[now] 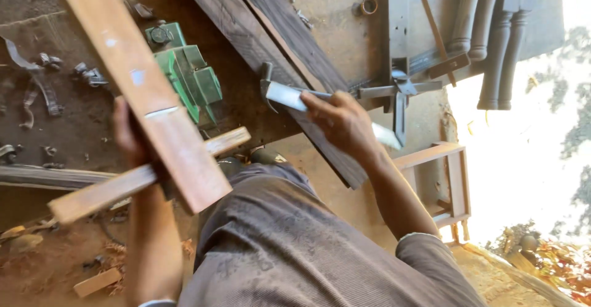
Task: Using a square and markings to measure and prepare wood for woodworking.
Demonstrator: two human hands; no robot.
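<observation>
- Landmark: machine (188, 73) on the floor (74, 116).
- Wide board (148, 91) in left hand (126, 131), just left of the machine, crossing over a narrower strip (141, 178).
- Hammer (289, 95) in right hand (338, 119), right of the machine, over the dark planks (271, 42).
- Turned legs (486, 30) far right.
- Scrap metal (43, 79) far left.

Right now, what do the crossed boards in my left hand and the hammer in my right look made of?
Crossed boards: bare, unpainted wood, reddish-brown with visible grain; a few pale marks on the wide one. Held by the left hand.

Hammer: dark claw head, probably steel; the shaft looks pale grey with a sheen, likely metal, though blur leaves that open. Gripped by the right hand.
</observation>
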